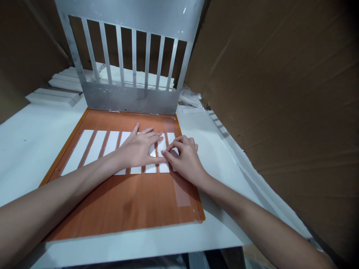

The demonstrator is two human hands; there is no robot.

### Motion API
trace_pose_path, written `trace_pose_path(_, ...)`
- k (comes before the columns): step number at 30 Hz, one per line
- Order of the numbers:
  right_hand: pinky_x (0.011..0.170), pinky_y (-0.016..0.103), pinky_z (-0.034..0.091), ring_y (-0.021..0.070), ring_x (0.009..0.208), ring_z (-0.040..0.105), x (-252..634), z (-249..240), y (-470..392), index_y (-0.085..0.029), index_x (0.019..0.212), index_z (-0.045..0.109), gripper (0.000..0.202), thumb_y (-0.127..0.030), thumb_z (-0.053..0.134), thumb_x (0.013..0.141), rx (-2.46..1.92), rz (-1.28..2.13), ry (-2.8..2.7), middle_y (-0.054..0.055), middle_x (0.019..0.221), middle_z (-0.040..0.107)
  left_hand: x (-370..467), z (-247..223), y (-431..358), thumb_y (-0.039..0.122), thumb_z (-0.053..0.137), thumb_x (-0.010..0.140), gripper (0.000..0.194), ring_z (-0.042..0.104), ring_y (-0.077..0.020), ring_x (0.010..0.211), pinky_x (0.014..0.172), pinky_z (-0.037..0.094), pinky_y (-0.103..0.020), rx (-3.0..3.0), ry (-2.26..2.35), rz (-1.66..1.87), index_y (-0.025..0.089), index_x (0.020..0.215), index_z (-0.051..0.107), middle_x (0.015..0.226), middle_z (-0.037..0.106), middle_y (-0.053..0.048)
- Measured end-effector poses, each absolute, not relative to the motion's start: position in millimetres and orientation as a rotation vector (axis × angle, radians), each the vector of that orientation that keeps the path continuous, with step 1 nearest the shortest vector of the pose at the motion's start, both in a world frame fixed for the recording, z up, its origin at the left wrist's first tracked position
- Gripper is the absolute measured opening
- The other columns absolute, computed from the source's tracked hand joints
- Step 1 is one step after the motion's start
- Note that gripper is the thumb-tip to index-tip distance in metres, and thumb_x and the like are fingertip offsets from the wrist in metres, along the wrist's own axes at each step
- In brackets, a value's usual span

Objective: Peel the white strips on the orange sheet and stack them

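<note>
An orange board (134, 205) lies on the table with a row of white rectangular strips (79, 151) across it, set side by side with narrow gaps. Over the middle strips my left hand (137, 148) rests palm down, fingers spread, its thumb and fingertips reaching the strips on the right. My right hand (185, 158) is closed in a pinch at the right end of the row, its fingertips beside the left thumb. Whatever lies in that pinch is too small to make out. A translucent pale band (181, 190) runs along the board's right side.
A grey metal plate with slots (131, 99) stands raised at the board's far edge, hinged there. Stacks of white strips (53, 97) lie behind on the left. Crumpled clear plastic (190, 97) sits at the back right. Brown cardboard walls (269, 93) enclose the white table (215, 149).
</note>
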State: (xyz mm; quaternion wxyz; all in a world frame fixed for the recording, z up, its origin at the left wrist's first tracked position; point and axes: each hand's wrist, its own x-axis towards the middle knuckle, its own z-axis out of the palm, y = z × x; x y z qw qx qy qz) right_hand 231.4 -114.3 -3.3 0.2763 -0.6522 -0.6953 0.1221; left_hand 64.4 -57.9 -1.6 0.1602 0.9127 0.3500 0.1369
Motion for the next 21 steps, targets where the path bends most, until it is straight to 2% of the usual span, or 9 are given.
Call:
trace_pose_path(12, 0.079, 0.039, 0.031, 0.0244, 0.092, 0.045, 232.3, -3.1, -113.1, -0.021, 0.071, 0.062, 0.013, -0.033, 0.059, 0.076, -1.778, 0.261, -1.908, 0.006, 0.090, 0.054, 63.0, -7.8, -53.4, 0.067, 0.049, 0.073, 0.064, 0.029, -0.0305, 0.131, 0.106, 0.003, -0.057, 2.631, 0.981, 0.404, 0.021, 0.118, 0.051, 0.135, 0.047, -0.005)
trace_pose_path(21, 0.076, 0.038, 0.032, 0.0253, 0.090, 0.044, 234.3, -8.1, -107.9, -0.021, 0.077, 0.060, 0.018, -0.039, 0.058, 0.076, -1.788, 0.086, -1.939, 0.007, 0.091, 0.053, 63.1, -7.4, -53.3, 0.061, 0.048, 0.078, 0.054, 0.030, -0.0297, 0.131, 0.106, 0.006, -0.058, 2.625, 0.992, 0.404, 0.022, 0.115, 0.051, 0.134, 0.048, -0.005)
